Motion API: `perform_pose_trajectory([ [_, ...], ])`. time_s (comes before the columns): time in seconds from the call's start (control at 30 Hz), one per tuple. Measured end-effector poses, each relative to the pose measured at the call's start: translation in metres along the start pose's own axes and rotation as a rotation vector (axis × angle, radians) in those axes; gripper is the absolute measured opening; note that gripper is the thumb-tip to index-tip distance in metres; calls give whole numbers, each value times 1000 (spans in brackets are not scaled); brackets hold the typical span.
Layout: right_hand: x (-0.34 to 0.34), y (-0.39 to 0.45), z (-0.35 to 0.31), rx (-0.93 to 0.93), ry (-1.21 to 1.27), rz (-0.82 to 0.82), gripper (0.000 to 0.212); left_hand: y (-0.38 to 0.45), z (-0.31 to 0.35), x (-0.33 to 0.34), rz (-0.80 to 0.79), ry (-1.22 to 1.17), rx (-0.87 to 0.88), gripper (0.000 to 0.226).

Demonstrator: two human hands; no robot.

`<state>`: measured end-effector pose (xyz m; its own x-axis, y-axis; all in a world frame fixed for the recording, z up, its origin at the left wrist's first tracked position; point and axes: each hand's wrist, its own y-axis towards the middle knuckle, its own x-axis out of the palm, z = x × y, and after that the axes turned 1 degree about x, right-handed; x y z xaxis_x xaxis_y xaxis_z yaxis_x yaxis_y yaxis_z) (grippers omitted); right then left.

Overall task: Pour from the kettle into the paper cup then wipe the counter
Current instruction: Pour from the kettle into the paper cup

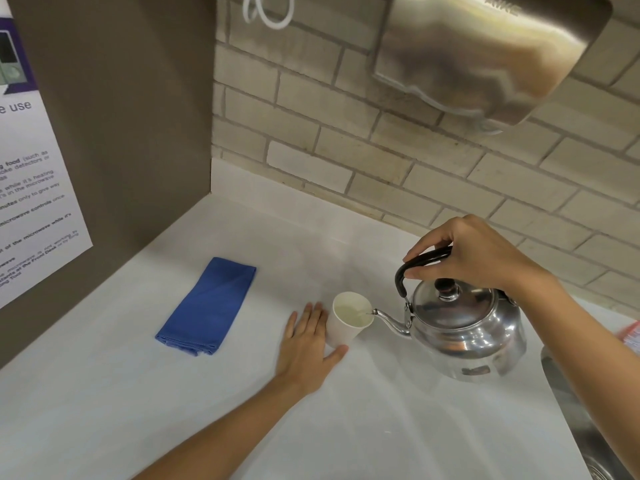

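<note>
My right hand [481, 254] grips the shiny steel kettle [464, 330] by its black handle; its spout touches the white paper cup [348, 318], against my flat, open left hand [310, 344].

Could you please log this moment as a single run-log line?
phase: pouring | right hand: tilting kettle by handle | left hand: flat, steadying paper cup | blue cloth: folded, untouched

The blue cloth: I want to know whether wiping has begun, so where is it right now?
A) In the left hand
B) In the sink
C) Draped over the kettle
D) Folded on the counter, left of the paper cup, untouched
D: the blue cloth lies folded on the counter, apart from the left hand, which rests by the paper cup while the right hand tips the kettle.
</note>
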<state>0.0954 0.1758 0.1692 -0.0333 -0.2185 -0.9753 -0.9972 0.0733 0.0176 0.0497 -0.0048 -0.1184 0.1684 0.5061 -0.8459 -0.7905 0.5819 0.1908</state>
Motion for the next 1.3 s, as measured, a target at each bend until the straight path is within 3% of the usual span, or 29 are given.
perform_pose_trajectory([
  [1.3, 3, 7, -9, 13, -33, -27, 25, -1, -1, 0, 8, 15, 15, 80],
])
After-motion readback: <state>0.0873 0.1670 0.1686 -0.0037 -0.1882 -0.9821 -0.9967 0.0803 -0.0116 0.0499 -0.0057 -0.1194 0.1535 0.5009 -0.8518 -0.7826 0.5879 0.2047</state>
